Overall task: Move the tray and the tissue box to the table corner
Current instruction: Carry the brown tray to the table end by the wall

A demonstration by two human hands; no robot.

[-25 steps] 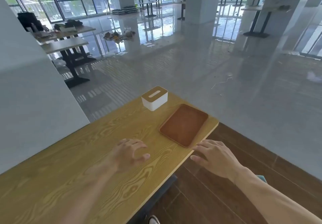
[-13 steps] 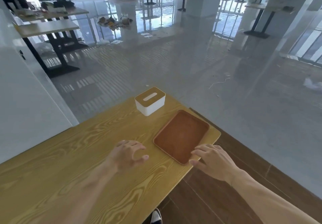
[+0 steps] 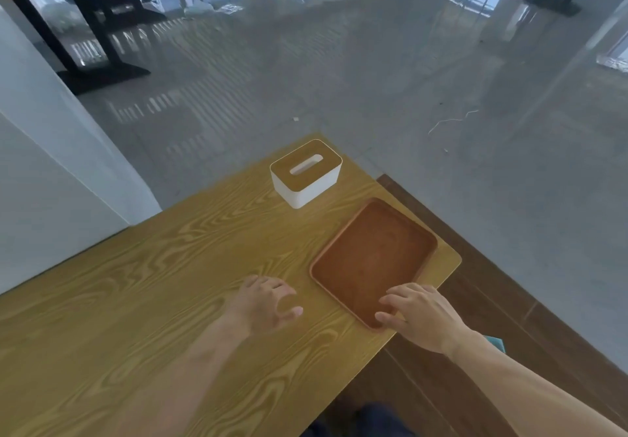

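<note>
A flat brown tray (image 3: 372, 260) lies near the right edge of the wooden table (image 3: 153, 283), close to its far right corner. A white tissue box (image 3: 306, 173) with a wooden lid and a slot stands behind the tray at the table's far edge. My right hand (image 3: 419, 314) rests on the tray's near corner, fingers spread over its rim. My left hand (image 3: 263, 302) hovers over the tabletop just left of the tray, fingers curled and apart, holding nothing.
A white wall (image 3: 51, 171) borders the table's left side. Beyond the far edge lies a shiny grey floor, with dark wooden flooring (image 3: 492, 300) to the right. Another table with a black base (image 3: 102, 73) stands far left.
My right hand has moved forward from the table's edge onto the tray's near corner. The view has tilted downward. My left hand has barely moved.
</note>
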